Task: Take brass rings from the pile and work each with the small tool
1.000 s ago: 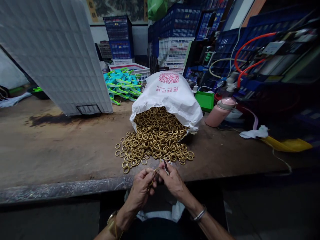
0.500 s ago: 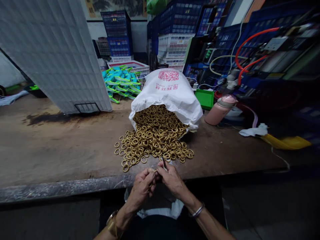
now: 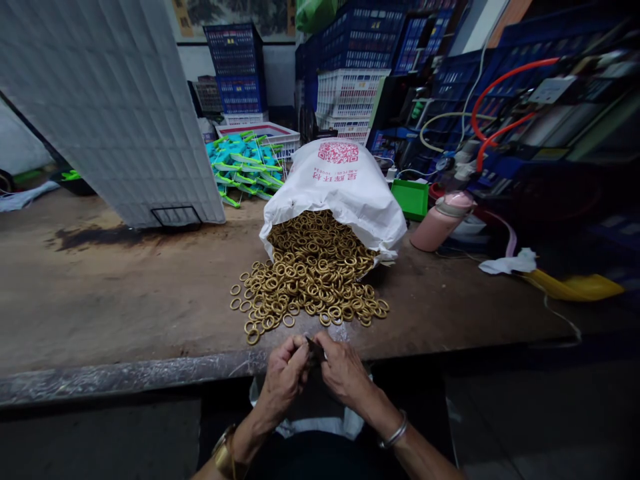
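Observation:
My left hand [image 3: 286, 373] is closed in a pinch at the table's front edge. A gold-coloured ring showed between its fingertips a moment ago; the fingers now mostly hide it. My right hand [image 3: 345, 373] is closed on a small dark knife [image 3: 314, 347], its narrow blade reaching toward the left fingertips. Both hands nearly touch. Just beyond them lies a heap of gold-coloured rings [image 3: 310, 287], spilling from the mouth of a white woven sack [image 3: 340, 183] with red print.
A pale ribbed panel [image 3: 115, 113] stands on the left of the wooden table [image 3: 125, 300]. Behind are turquoise-and-green plastic parts [image 3: 247, 167] and stacked crates [image 3: 235, 67]. On the right are a green tray [image 3: 410, 199], a pink bottle [image 3: 440, 223] and red hoses [image 3: 505, 73]. Below my hands hangs whitish sheeting [image 3: 320, 425].
The knife in my right hand has swung from pointing up and away to pointing left, against the left fingertips. My right hand has dropped slightly toward me. Heap and sack look unchanged.

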Demonstrator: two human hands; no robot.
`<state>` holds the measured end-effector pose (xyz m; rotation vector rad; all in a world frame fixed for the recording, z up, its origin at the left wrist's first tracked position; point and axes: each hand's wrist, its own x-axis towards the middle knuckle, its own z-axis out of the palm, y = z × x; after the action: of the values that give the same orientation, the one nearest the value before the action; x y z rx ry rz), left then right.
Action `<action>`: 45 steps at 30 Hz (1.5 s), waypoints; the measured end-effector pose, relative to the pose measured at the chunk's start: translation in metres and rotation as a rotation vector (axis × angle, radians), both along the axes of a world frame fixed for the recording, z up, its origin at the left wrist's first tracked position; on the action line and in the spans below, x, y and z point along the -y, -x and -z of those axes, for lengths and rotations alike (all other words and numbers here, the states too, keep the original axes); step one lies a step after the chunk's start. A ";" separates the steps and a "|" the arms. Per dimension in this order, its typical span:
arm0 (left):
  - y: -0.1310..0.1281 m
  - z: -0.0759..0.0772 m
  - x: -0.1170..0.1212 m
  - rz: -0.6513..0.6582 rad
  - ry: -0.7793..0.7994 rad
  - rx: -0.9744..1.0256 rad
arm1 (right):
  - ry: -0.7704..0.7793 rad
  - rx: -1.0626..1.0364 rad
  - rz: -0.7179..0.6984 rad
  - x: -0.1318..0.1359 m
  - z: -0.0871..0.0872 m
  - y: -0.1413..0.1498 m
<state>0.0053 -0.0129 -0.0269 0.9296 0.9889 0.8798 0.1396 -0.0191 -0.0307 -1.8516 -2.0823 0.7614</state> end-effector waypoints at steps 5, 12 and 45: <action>0.004 -0.007 0.009 0.031 0.058 0.048 | 0.025 0.180 0.025 -0.003 0.003 -0.006; 0.011 -0.016 0.008 0.049 0.316 0.386 | -0.151 0.168 0.307 -0.021 0.005 -0.022; -0.010 0.007 -0.030 -0.132 0.183 0.083 | -0.271 -0.122 0.259 -0.042 0.016 -0.012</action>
<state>0.0154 0.0172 -0.0343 0.6741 1.0492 0.9147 0.1515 0.0231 -0.0469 -1.8243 -1.7295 0.4874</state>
